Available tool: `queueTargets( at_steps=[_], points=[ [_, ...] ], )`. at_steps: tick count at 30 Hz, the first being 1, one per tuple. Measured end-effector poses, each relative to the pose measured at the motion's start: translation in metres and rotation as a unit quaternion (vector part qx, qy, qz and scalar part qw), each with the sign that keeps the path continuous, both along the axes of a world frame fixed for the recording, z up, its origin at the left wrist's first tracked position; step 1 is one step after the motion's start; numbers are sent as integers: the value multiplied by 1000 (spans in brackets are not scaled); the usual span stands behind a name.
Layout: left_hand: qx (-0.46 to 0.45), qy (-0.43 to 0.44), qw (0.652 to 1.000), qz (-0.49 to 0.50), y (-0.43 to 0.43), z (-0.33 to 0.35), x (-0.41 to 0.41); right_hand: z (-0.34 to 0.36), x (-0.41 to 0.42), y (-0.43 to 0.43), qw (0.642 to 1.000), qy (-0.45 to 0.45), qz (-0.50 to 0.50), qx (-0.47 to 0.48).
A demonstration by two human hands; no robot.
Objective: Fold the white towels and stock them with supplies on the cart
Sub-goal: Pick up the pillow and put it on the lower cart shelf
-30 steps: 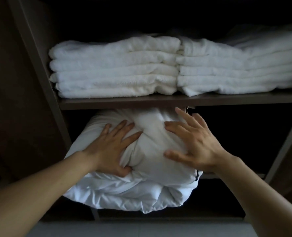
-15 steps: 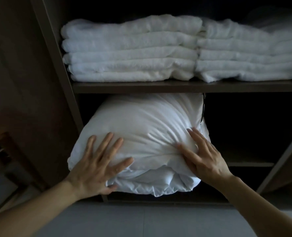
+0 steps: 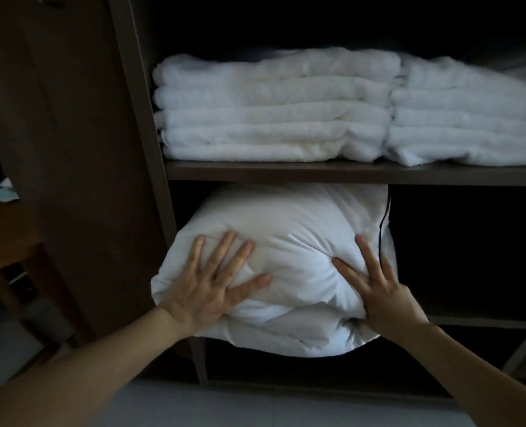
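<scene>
A bulky white bundle of bedding (image 3: 289, 229) fills the left part of the lower shelf and bulges out over its front edge. My left hand (image 3: 212, 288) presses flat on the bundle's lower left with fingers spread. My right hand (image 3: 375, 285) presses on its right side, fingers straight and spread. Above, two stacks of folded white towels sit side by side on the upper shelf: the left stack (image 3: 274, 106) and the right stack (image 3: 468, 112).
The dark wooden shelf board (image 3: 348, 172) divides the two levels. A dark upright panel (image 3: 138, 118) bounds the shelves on the left, with a wooden door (image 3: 64, 149) beside it. The lower shelf's right part (image 3: 471, 241) is dark. Pale floor (image 3: 255, 405) lies below.
The bundle has gone deeper into the lower shelf. Both hands have shifted over its front and still press flat. The view has swung, so the shelves sit further right.
</scene>
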State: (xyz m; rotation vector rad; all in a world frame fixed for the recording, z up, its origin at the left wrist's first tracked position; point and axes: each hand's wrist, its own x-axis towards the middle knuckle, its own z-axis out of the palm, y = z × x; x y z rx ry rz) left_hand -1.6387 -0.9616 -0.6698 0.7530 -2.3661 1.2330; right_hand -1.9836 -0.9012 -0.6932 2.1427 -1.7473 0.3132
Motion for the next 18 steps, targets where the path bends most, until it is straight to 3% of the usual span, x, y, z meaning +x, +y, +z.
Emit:
queueTargets(
  at_steps=[6,11,18],
  points=[
    [69,-14,988,138,-33,30,-21,22,-4,-62,995,-77,-24,50],
    [107,6,978,179,-51,30,-18,33,7,-99,993,-47,-23,104],
    [190,-4,954,233,-69,23,-21,42,28,-93,988,-10,-124,95]
  ],
)
